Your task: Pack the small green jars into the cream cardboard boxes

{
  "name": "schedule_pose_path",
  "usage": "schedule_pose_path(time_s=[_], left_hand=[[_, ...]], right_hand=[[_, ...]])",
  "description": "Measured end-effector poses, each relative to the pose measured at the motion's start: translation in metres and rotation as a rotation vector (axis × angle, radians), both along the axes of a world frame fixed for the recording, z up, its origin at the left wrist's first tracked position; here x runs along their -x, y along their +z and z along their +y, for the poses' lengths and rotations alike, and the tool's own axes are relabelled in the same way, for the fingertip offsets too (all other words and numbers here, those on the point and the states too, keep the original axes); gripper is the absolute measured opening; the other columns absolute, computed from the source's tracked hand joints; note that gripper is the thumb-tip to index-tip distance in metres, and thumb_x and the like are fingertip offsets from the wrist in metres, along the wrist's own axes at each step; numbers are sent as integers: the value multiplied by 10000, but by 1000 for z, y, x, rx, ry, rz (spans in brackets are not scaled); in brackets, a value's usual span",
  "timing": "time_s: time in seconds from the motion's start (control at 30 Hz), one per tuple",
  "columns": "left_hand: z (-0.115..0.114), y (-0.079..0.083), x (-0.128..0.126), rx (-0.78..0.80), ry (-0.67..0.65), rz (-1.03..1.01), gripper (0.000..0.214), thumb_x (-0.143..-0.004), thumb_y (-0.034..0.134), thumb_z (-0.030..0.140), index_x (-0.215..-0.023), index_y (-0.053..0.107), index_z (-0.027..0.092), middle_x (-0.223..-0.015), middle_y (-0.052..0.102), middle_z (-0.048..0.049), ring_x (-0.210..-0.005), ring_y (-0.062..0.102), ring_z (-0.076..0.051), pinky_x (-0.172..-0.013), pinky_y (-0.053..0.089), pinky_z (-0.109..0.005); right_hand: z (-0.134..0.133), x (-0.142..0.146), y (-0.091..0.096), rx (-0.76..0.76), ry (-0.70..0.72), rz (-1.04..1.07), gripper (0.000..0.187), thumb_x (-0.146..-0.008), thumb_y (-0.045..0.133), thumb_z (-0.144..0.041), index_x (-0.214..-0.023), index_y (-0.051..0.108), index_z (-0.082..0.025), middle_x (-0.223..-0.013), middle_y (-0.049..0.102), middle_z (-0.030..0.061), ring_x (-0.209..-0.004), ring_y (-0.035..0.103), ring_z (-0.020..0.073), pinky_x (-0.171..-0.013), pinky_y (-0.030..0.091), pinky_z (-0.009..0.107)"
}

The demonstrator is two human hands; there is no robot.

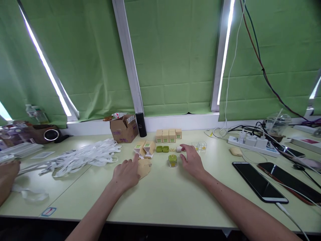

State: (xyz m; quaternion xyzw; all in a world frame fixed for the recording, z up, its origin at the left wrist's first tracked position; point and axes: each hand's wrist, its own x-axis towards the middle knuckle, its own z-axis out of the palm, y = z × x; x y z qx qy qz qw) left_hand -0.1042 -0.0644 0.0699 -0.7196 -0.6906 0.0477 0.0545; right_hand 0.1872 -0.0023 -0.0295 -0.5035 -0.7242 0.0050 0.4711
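Note:
My left hand (126, 174) rests low over a flattened piece of brown cardboard (144, 168), index finger stretched toward two open small cardboard boxes (144, 148). My right hand (192, 161) has thumb and fingers apart, with fingertips at a small white cylinder (179, 149); whether they touch it is hard to tell. Between the hands stands a small clear jar with a green lid (172, 160). Two green square lids (162, 149) and some tiny yellowish pieces (172, 149) lie in a row left of the cylinder. Clear jars (202, 146) sit beyond my right hand.
Several closed small boxes (169, 135) line the back, near a black cylinder (141, 125) and an open carton (123, 129). White straps (85, 157) are heaped left, near another person's hand (8, 177). Phones (259, 181), cables and a power strip (253, 146) occupy the right.

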Motion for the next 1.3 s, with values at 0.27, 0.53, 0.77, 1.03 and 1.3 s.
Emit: schedule_pose_path(time_s=[0.27,0.53,0.77,1.03,1.3], left_hand=[[-2,5,-10,-134,-41,-56,532,-914,523,213,-1426,396,144,-1020,750,-170,-1035,706,-378,-771,509,-402],[20,12,-52,-569,-335,-369,394,-1006,518,356,-1347,392,202,-969,748,-83,-902,743,-295,-722,511,-344],[48,-7,-98,-870,-543,-311,315,-967,590,290,-1241,490,168,-867,727,-78,-812,713,-278,-766,512,-376],[51,-21,-105,-626,-721,-766,471,-952,620,324,-1370,451,190,-1233,702,-162,-1132,673,-303,-958,514,-467],[76,-40,-99,-155,-581,-1270,557,-915,699,461,-1380,552,192,-1274,685,-163,-1184,664,-293,-964,524,-433]], right_hand=[[-1,1,2,-33,-6,20,372,-922,533,-181,-1289,570,-226,-1095,694,98,-1094,605,308,-895,558,487],[-12,8,9,-110,115,138,355,-1040,475,-320,-1388,505,-257,-1135,692,95,-1093,642,288,-972,540,507],[-31,18,25,-177,286,-61,537,-1074,432,-433,-1593,321,-354,-1539,436,124,-1374,500,311,-1109,474,559],[-20,9,22,-62,282,302,354,-1090,347,-470,-1380,412,-277,-1324,525,116,-1217,556,251,-1063,510,457],[-16,13,17,-76,360,326,196,-1098,323,-414,-1218,385,-271,-1320,537,124,-1184,603,227,-1014,540,430]])
